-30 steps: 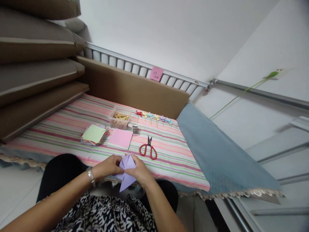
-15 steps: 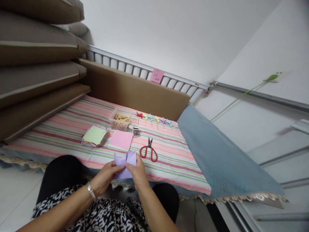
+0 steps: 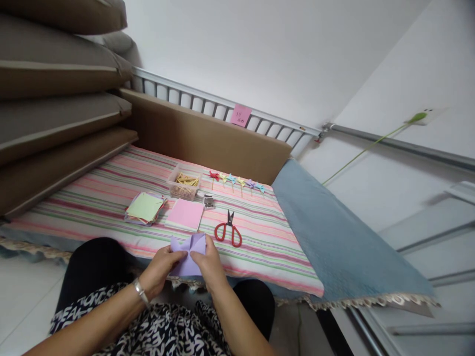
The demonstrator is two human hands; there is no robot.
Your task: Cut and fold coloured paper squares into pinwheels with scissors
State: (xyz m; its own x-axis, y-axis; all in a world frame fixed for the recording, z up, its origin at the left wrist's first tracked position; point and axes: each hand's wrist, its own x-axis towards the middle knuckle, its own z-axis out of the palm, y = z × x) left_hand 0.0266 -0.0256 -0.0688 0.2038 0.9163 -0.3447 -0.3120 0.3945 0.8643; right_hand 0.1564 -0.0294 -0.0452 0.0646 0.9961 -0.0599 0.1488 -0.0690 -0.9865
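A green pile of paper [image 3: 144, 207] lay left of centre in the frame, out of the hands' reach for now. At lower centre, the left hand [image 3: 160, 269] pinched the left side of the purple paper [image 3: 187, 264] between thumb and fingers. The paper hung over the near edge of the striped cloth [image 3: 267, 257], creased, its upper edge standing up in uneven points. The right hand [image 3: 208, 259] gripped its right side, the thumb pressed close to the middle.

I took the step in hand to be working the corners in toward the centre. The next move, I judged, called for one thumb pinning the middle while the other hand drew a corner over without tearing it. The scissors [image 3: 229, 230], right of centre, lay apart from both hands, as did the row of pinwheels [image 3: 241, 181] beyond.

As for writing, the shirt [image 3: 166, 326] at the bottom bore white lettering, too broken by folds to read. The pink note [image 3: 241, 114] at upper centre carried dark handwriting, too small to make out surely. I spotted no brand.
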